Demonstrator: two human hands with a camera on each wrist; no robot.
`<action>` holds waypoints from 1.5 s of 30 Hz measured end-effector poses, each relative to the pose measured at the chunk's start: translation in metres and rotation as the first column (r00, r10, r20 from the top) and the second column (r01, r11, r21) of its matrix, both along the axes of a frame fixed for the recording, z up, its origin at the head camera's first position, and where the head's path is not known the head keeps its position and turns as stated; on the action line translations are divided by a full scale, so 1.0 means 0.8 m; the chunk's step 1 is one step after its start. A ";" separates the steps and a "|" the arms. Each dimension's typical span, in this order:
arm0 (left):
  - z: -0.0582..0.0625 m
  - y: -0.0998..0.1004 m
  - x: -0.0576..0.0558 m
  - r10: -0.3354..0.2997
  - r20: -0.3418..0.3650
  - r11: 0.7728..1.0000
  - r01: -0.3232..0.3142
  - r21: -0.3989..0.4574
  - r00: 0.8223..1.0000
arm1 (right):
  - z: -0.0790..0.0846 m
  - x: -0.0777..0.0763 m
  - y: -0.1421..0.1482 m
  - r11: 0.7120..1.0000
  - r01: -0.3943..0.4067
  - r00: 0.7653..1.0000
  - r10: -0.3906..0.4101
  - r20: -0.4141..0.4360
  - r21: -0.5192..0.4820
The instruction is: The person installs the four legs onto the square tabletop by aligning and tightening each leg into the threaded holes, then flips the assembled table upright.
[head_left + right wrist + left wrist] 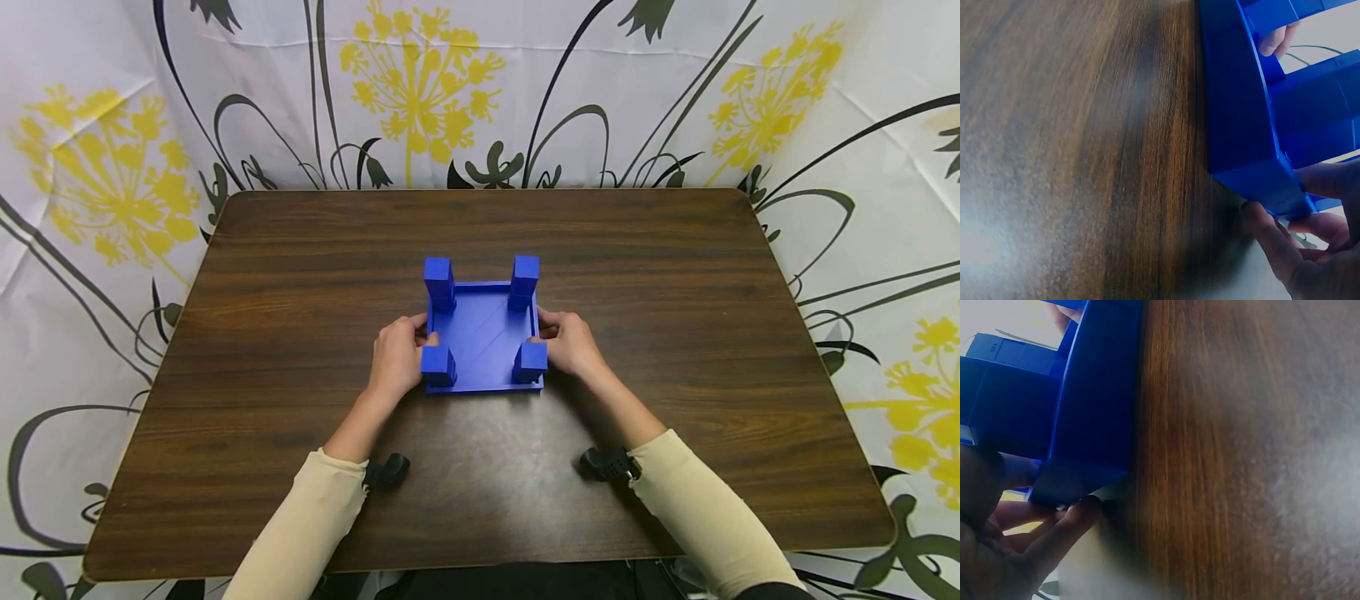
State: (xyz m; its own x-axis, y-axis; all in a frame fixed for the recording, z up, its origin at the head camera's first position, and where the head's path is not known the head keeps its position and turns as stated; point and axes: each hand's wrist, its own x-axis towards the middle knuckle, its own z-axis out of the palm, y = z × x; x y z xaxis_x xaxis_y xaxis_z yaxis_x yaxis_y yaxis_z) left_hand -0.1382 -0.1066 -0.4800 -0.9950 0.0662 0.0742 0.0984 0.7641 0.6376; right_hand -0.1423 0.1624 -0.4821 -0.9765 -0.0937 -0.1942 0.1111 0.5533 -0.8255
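A blue square tray-like piece with a low rim and a square post standing up at each corner is at the middle of the table, posts upward. My left hand grips its left wall, thumb over the rim on the inside and fingers along the outside. On the opposite side my right hand pinches the right wall in the same way. In the left wrist view the blue piece has its near wall close to the wood, with fingertips at its lower corner. The right wrist view shows the other fingers against the side wall.
The brown wood-grain table spreads out around the piece. A white cloth with yellow and grey plant prints hangs behind and at both sides. Black wrist devices sit at the sleeve cuffs near the table's front.
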 end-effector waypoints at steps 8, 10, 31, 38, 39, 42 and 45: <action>0.000 0.003 0.001 0.011 -0.007 0.998 -0.011 0.058 1.000 | 0.001 0.001 -0.001 0.994 -0.001 0.999 -0.003 -0.042 -0.112; -0.001 0.003 0.001 0.003 0.001 0.998 -0.003 0.064 1.000 | 0.000 0.001 -0.001 0.990 -0.015 0.999 0.008 -0.053 -0.141; -0.011 -0.005 0.003 -0.021 0.275 0.765 -0.161 0.623 0.961 | -0.008 0.003 0.010 0.860 0.174 0.980 -0.102 0.173 -0.479; -0.009 -0.011 0.005 -0.043 0.291 0.679 -0.186 0.710 0.956 | -0.013 0.006 0.017 0.867 0.065 0.994 -0.011 0.111 -0.495; -0.007 -0.012 0.005 -0.042 0.294 0.675 -0.190 0.713 0.955 | -0.014 0.006 0.018 0.868 0.033 0.997 0.008 0.081 -0.496; -0.001 -0.013 0.006 -0.038 0.312 0.659 -0.211 0.722 0.949 | -0.018 0.006 0.023 0.870 -0.078 0.997 0.073 -0.029 -0.486; 0.006 -0.013 0.006 -0.028 0.329 0.635 -0.237 0.735 0.944 | -0.021 0.005 0.026 0.860 -0.150 0.987 0.102 -0.124 -0.487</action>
